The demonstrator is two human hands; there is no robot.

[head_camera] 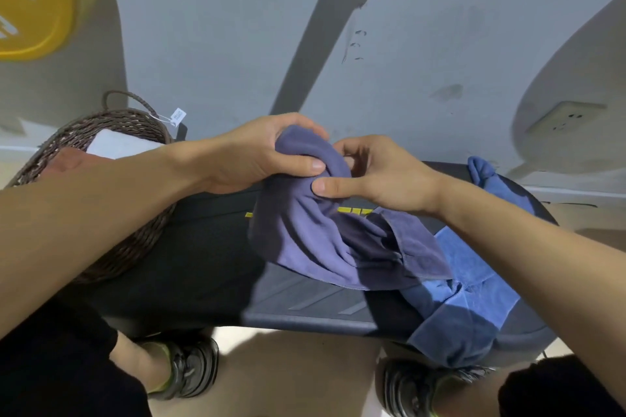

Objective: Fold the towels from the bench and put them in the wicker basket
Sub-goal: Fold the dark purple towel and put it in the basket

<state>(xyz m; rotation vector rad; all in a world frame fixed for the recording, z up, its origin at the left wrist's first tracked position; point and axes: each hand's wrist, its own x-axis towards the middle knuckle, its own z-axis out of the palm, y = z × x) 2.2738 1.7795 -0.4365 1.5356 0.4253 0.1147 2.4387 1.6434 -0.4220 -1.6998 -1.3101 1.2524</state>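
Observation:
A purple-blue towel (325,240) hangs bunched above the dark bench (189,257). My left hand (257,156) grips its upper edge, thumb pressed on the cloth. My right hand (379,173) pinches the same bunched top from the right, thumb on the front. The towel's lower part drapes onto the bench. A brighter blue towel (471,284) lies crumpled on the bench's right end and hangs over the front edge. The brown wicker basket (135,247) stands on the bench at the left, partly behind my left forearm, with a white folded towel (118,144) inside.
A grey wall rises right behind the bench, with a wall socket (564,120) at the right. My two shoes (189,369) stand on the beige floor in front of the bench. A paper tag (178,116) hangs from the basket handle.

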